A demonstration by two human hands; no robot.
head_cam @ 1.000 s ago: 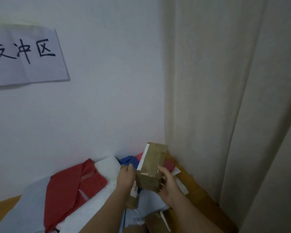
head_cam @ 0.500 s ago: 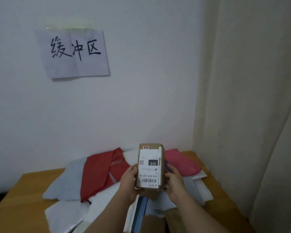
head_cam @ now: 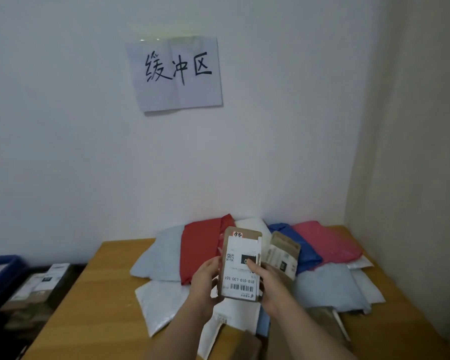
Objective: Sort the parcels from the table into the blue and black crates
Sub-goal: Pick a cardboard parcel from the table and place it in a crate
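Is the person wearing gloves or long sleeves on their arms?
No. Both the left hand and the right hand are bare, with no gloves. The forearms are bare too, with no sleeves, watch, rings or bracelets in view.

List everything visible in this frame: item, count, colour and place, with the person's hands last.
box: 1, brown with white label, held upright above the table
second box: 1, brown, just right of the held box
red bag: 1, on the pile, left of the box
blue bag: 1, right of the boxes
pink bag: 1, far right of the pile
pale mailers: several, grey-white, under the pile
table: 1, wooden
blue crate: 1, left edge
black crate: 1, holds boxes, left of the table
sign: 1, white, on the wall
left hand: holds the box
right hand: holds the box
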